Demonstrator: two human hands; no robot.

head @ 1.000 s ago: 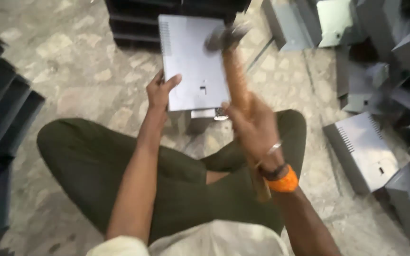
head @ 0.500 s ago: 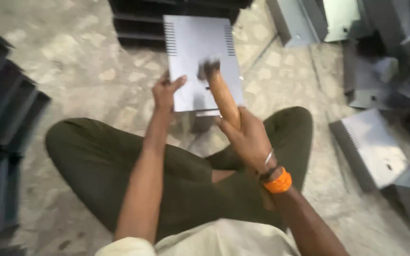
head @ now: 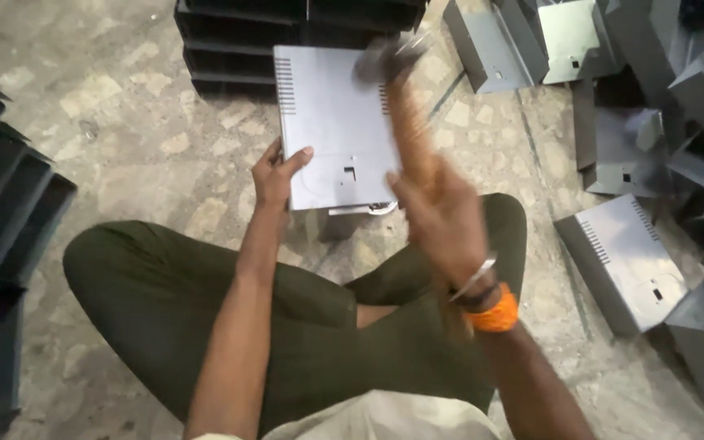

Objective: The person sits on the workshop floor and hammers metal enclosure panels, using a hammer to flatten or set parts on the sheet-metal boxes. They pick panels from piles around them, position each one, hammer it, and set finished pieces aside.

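The hammer (head: 405, 122) has swung up, seemingly clenched in the right hand (head: 442, 216)'s grip.

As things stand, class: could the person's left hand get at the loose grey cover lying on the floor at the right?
Probably not easily: the left hand grips the panel, and the grey cover lies beyond the right knee.

Mottled stone floor (head: 124, 130), dark stacked trays (head: 2, 220), scattered grey metal covers (head: 621, 261)
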